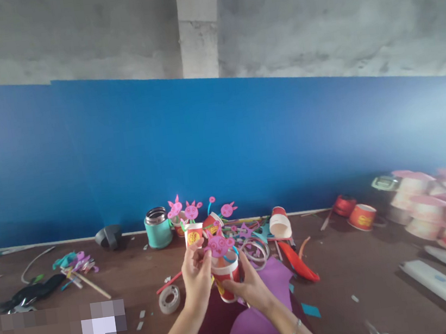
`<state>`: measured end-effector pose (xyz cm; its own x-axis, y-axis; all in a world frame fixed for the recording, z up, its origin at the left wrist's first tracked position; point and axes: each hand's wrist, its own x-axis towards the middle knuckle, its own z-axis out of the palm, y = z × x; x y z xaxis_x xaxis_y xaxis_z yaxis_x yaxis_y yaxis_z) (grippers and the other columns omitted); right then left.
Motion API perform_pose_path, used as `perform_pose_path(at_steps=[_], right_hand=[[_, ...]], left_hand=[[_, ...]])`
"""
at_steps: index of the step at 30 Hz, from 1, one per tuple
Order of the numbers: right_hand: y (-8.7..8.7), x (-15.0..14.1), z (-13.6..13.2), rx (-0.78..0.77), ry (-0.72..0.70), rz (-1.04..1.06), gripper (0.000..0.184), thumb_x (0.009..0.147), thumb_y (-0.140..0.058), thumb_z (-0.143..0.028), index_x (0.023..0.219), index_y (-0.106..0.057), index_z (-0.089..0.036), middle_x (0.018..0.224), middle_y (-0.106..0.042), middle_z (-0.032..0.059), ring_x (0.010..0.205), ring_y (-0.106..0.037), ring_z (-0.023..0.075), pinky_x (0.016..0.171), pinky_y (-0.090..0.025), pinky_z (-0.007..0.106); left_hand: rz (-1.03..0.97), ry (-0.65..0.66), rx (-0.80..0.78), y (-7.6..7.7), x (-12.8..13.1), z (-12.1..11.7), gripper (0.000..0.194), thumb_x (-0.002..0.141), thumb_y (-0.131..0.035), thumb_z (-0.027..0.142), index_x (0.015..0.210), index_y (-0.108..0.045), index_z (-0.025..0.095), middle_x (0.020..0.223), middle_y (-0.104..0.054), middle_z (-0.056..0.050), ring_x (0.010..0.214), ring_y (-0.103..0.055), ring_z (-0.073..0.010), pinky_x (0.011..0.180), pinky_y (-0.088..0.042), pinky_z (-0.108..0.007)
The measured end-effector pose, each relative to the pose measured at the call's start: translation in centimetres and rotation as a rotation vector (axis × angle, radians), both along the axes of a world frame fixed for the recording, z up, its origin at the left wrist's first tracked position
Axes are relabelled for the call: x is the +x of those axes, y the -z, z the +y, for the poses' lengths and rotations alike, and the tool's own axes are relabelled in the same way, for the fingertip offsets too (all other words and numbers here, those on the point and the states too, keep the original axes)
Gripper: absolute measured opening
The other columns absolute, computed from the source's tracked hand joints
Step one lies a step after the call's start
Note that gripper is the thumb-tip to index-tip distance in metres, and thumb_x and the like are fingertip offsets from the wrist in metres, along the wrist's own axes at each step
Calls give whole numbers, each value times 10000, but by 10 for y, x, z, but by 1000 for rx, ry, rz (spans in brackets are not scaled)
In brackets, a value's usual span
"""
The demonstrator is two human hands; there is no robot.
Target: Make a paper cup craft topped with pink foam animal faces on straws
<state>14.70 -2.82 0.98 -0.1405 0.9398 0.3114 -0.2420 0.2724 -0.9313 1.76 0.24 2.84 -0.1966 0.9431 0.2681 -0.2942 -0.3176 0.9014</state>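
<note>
My left hand point(197, 280) pinches a pink foam animal face point(218, 243) with pointed ears, just over the rim of a red and white paper cup point(226, 288). My right hand point(254, 289) is wrapped round the right side of that cup, which stands upright. A blue curved strip point(231, 253) shows at the cup's mouth, partly behind the pink face. Behind my left hand is another paper cup point(193, 234) with a pink animal face point(191, 210) rising above it. Purple foam sheet point(256, 329) lies under and beside my right wrist.
A tape roll point(170, 299) lies left of my hands. Behind stand a turquoise flask point(158, 229) and more decorated cups. A red pouch-like item point(299, 262) lies to the right, with blurred stacked cups point(430, 211) farther over. A blue panel point(220, 145) closes the table's back.
</note>
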Motion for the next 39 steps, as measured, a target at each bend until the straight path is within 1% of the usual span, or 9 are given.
perform_pose_path(at_steps=[2,6,8,15,20,24,29,33,39], right_hand=[[0,0,0,-4,-1,9,695,669,-758,-211,1255,-386,-241,1141,-618,88,971,-609,239,884,-452,414],[-3,0,0,-4,13,26,663,678,-751,-204,1239,-400,-237,1180,-599,92,1019,-593,241,912,-437,404],[-5,0,-1,-1,18,30,663,682,-748,-200,1242,-395,-240,1188,-596,90,1045,-583,241,921,-432,399],[-4,0,0,-18,22,71,676,659,-768,-238,1229,-403,-232,1157,-612,94,1009,-605,247,898,-452,399],[-3,-1,1,-8,45,55,661,657,-767,-229,1214,-413,-237,1151,-614,87,1001,-606,239,893,-456,391],[-2,0,1,-10,61,32,643,659,-762,-213,1202,-417,-228,1143,-617,89,988,-610,234,890,-457,386],[-1,1,2,-12,66,25,671,655,-760,-201,1221,-400,-223,1139,-616,92,991,-607,237,897,-453,396],[-1,0,0,-18,74,13,666,652,-763,-203,1215,-407,-225,1151,-607,90,1005,-597,240,894,-452,392],[-4,-2,-1,-24,60,17,660,638,-775,-230,1198,-425,-225,1126,-618,92,959,-616,243,882,-460,412]], left_hand=[[-19,14,-15,-2,0,0,449,684,-703,317,1085,-585,153,697,-648,-5,636,-591,-131,600,-465,-226],[-91,73,-77,-4,2,2,395,671,-715,325,1015,-639,146,840,-693,-59,811,-638,-180,706,-484,-256],[-112,116,-107,-4,2,3,377,668,-719,336,987,-659,145,860,-702,-71,848,-645,-198,716,-485,-262],[-141,196,-118,-5,1,2,282,688,-704,342,892,-686,148,757,-706,-52,727,-652,-181,672,-488,-264],[-125,190,-152,-5,0,3,269,664,-723,340,838,-677,141,703,-687,-36,648,-623,-147,624,-471,-236],[-89,206,-150,-9,-1,2,263,648,-723,352,793,-674,137,672,-675,-29,611,-603,-134,583,-452,-218],[-2,136,-95,-13,-2,1,242,628,-720,351,720,-667,133,653,-668,-30,626,-604,-150,585,-445,-221],[22,120,-86,-10,-2,2,228,635,-712,334,716,-670,125,687,-693,-53,635,-614,-163,590,-451,-232],[3,95,-110,-6,-2,4,234,622,-730,332,724,-688,125,685,-697,-56,653,-634,-183,611,-479,-257]])
